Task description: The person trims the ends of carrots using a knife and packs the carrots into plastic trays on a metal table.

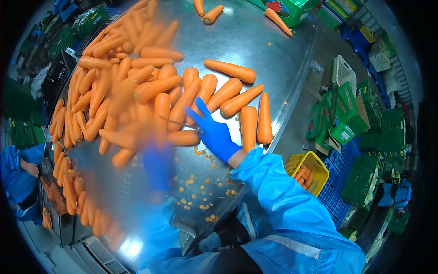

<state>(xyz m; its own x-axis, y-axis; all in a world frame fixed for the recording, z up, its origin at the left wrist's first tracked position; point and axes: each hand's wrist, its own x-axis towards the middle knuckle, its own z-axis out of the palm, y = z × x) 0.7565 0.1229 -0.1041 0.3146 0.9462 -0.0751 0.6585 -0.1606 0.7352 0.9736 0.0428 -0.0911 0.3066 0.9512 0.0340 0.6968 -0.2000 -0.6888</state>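
Well, the right hand (216, 137) spreads two fingers by the carrots (186, 101); I can't tell if it or the left hand (157, 168) (just a blur) holds anything. From the right hand, one slim carrot (264, 121) at two o'clock might roll off if bumped, since the table edge (290, 108) sits at three. Toward one o'clock, shiny table top (283, 59) gives room to move.
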